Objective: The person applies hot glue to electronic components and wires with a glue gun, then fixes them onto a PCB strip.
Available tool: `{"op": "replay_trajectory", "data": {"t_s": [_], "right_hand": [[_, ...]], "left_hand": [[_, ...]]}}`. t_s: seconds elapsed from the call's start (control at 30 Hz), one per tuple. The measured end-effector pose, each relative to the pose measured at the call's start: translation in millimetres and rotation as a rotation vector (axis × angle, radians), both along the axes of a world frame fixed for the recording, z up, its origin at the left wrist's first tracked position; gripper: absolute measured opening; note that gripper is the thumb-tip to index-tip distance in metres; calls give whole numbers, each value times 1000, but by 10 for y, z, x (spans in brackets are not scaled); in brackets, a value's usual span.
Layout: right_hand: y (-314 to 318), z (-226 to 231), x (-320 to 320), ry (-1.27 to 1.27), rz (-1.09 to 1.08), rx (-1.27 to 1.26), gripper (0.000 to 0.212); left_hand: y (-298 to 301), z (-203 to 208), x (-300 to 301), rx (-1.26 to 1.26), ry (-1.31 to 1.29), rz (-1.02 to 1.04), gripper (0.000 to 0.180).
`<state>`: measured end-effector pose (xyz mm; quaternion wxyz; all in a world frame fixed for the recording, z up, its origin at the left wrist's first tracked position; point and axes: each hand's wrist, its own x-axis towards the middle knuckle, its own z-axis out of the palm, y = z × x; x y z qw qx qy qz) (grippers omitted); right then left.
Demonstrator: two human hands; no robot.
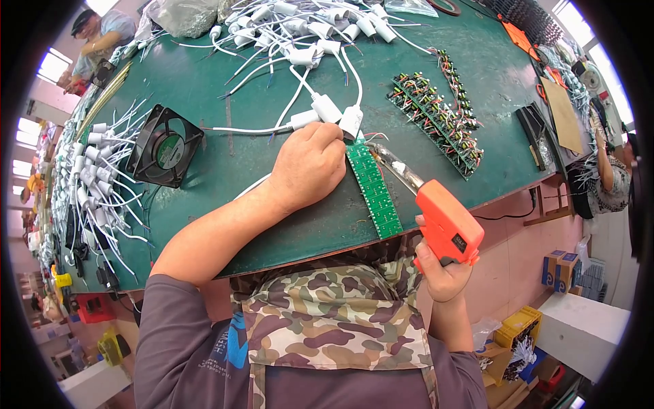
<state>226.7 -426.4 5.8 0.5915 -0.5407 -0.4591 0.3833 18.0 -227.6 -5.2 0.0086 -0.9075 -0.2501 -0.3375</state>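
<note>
Hands: two, left hand [308, 165] and right hand [441, 271]
Orange soldering gun [446, 228]: one
Green circuit strip [374, 190]: one
Black fan [165, 146]: one
White plugs with wires [320, 109]: too many to count

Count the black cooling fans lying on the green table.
1. The black fan lies flat on the green table, to the left of the left hand, beside the white wired plugs. Others may be hidden under clutter.

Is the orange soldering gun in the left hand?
No, the right hand grips the orange soldering gun; the left hand presses on the green circuit strip.
</note>
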Motion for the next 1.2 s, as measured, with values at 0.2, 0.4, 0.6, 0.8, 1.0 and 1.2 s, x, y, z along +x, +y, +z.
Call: {"op": "replay_trajectory", "data": {"t_s": [0.2, 0.4, 0.6, 0.8, 1.0, 1.2], "right_hand": [[-6, 5, 29, -38, 16, -5, 41], [-15, -11, 23, 4, 9, -3, 41], [0, 28, 16, -19, 6, 32, 42], [-22, 50, 50, -45, -17, 49, 41], [-4, 119, 76, -33, -82, 125, 42], [-16, 217, 27, -77, -80, 144, 41]], "left_hand": [[-6, 11, -3, -18, 12, 8, 9], [2, -6, 1, 11, -19, -9, 9], [5, 5, -11, 15, -13, -18, 10], [4, 220, -92, -4, -52, -38, 16], [818, 709, -247, 86, -170, 151, 19], [1631, 578, -271, -251, 406, 288, 50]]}}
